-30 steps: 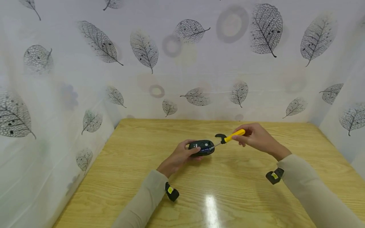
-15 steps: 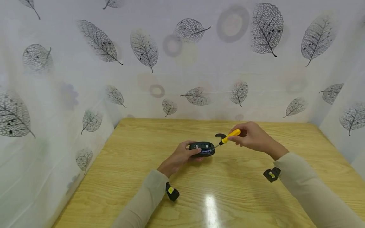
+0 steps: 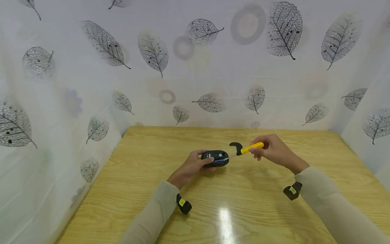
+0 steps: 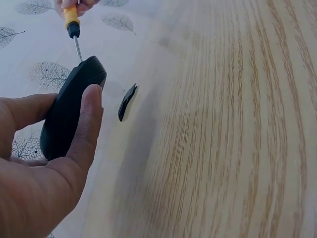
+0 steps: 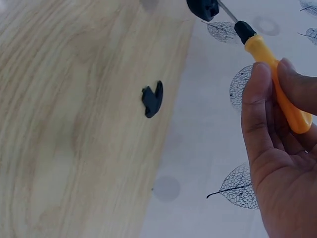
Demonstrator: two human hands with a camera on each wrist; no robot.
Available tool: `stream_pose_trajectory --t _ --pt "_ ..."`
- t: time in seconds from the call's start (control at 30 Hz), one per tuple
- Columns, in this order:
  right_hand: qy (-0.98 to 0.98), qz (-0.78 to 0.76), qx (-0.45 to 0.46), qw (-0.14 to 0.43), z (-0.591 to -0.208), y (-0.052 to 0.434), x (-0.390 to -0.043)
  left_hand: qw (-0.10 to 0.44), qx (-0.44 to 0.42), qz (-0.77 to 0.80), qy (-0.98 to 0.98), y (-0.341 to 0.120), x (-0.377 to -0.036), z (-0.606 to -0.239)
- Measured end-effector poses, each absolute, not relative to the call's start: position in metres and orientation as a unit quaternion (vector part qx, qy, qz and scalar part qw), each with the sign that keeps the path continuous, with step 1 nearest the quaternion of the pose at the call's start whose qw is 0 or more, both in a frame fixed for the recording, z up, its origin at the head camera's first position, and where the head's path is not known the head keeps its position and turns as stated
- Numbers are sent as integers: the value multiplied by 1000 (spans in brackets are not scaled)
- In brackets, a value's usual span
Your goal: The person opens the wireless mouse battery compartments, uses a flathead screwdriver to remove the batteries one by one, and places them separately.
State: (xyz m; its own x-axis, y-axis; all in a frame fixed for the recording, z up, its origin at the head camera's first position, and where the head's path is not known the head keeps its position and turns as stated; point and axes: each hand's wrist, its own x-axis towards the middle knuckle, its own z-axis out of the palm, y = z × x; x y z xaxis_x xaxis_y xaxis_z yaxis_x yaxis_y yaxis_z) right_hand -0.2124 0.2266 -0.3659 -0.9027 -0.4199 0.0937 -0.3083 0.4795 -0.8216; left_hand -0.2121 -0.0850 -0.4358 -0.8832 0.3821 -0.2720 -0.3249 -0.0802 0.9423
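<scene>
The fingers and thumb of the left hand (image 3: 190, 168) are curled round a black computer mouse (image 3: 214, 158), gripping it by its sides and holding it underside up just above the worktop (image 3: 146, 176); in the left wrist view the thumb (image 4: 86, 126) lies pressed along the mouse's (image 4: 69, 116) dark flank. The right hand (image 3: 274, 151) pinches the yellow handle of a small screwdriver (image 3: 246, 148) between thumb and fingers (image 5: 255, 106), with the shaft pointing left and slightly down so that its metal tip meets the right end of the mouse's upturned underside. The right wrist view shows the screwdriver (image 5: 270, 64) running from the hand up to the mouse's edge at the top of the frame. Just beyond the screwdriver, a small curved black plastic piece (image 3: 235, 145) lies on the wood, apart from both hands. The mouse sits near the middle of the worktop. Both forearms wear pale sleeves with a small black device strapped at each wrist, and white sheeting printed with grey leaves surrounds the worktop on three sides.
</scene>
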Motion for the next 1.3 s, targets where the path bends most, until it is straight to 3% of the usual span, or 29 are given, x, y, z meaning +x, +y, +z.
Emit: stream_pose_trajectory --t 1.3 --pt "850 -480 -189 105 -414 243 -210 258 44 731 630 -89 -213 -435"
